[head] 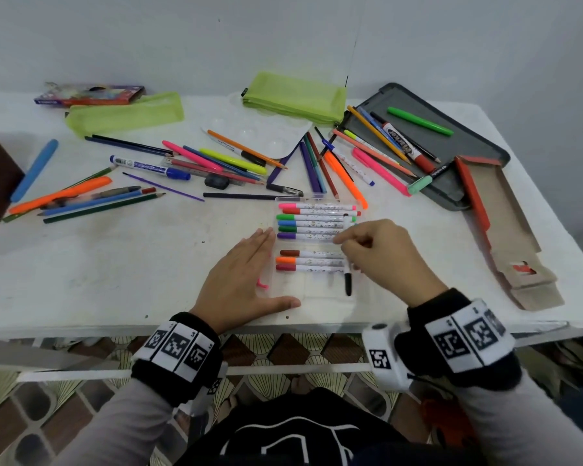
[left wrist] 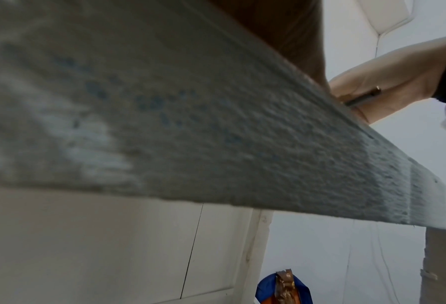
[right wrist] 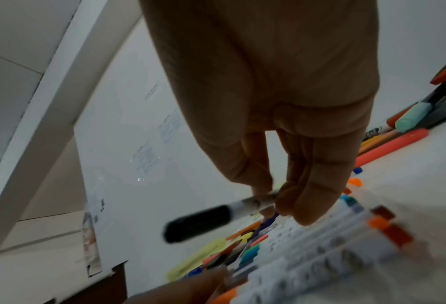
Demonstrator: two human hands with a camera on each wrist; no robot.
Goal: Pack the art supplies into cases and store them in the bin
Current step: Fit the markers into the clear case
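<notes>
While the left hand (head: 241, 280) lies flat with straight fingers on the white table (head: 115, 264), touching the left edge of a clear plastic case (head: 312, 243), the right hand (head: 381, 253) pinches a black-capped marker (head: 348, 280) between thumb and fingers. So the left grip is released and the right grip is grasping the marker. From the right wrist view the marker (right wrist: 216, 218) hangs just above the row of white-barrelled markers (right wrist: 320, 246) lying side by side in the case, its black cap pointing toward the person. Six of those markers sit in the far part of the case and three nearer, with a gap between the groups. Loose pens and pencils (head: 216, 159) are scattered across the far side of the table, near two green mesh pouches (head: 293, 95), a grey tray (head: 451, 183) and an opened cardboard box (head: 512, 237).
</notes>
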